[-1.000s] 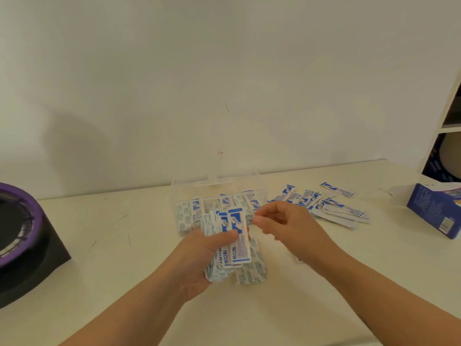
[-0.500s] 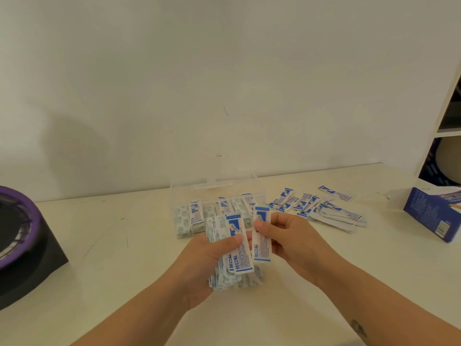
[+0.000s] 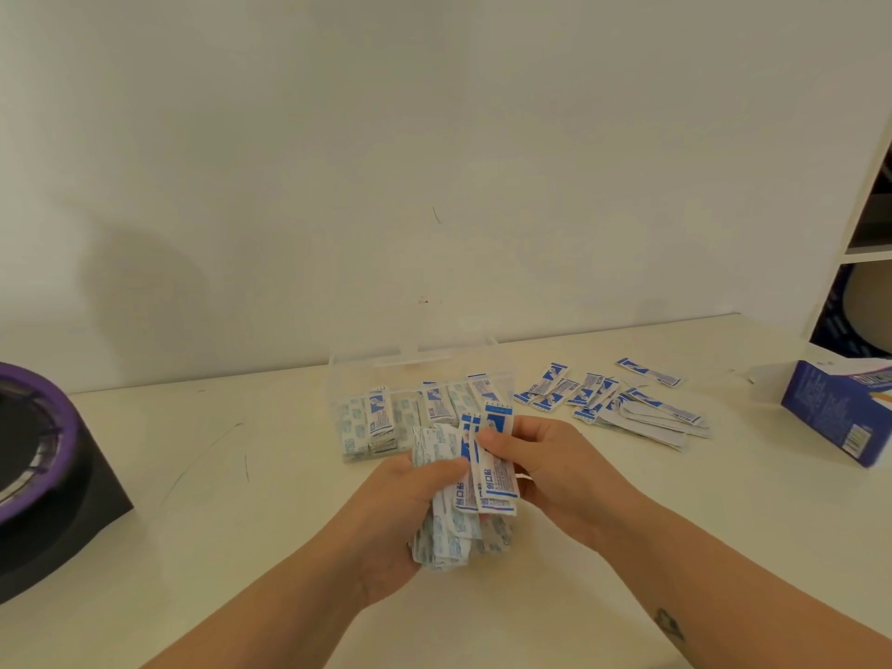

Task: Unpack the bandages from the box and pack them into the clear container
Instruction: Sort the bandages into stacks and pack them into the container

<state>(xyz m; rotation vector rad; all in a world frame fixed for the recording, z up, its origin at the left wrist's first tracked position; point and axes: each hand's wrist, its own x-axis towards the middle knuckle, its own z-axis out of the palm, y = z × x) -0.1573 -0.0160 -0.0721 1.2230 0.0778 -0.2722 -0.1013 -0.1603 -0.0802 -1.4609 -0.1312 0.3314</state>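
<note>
Two grips at mid-frame: left hand point(image 3: 386, 519) clutches the bandage stack point(image 3: 444, 540), right hand point(image 3: 555, 470) pinches the front bandage point(image 3: 499, 480); best square the edges before loading the clear container point(image 3: 334, 379)

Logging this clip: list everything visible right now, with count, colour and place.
clear container: one, transparent, table centre
packed bandages: many, white-blue, inside it
loose bandages: many, white-blue, right of container
held bandages: one stack, white-blue, in both hands
box: one, blue, right edge
round device: one, black-purple, left edge
shelf unit: one, white, far right
table: one, cream, underneath
left hand: grips the stack
right hand: pinches its front bandage
</note>
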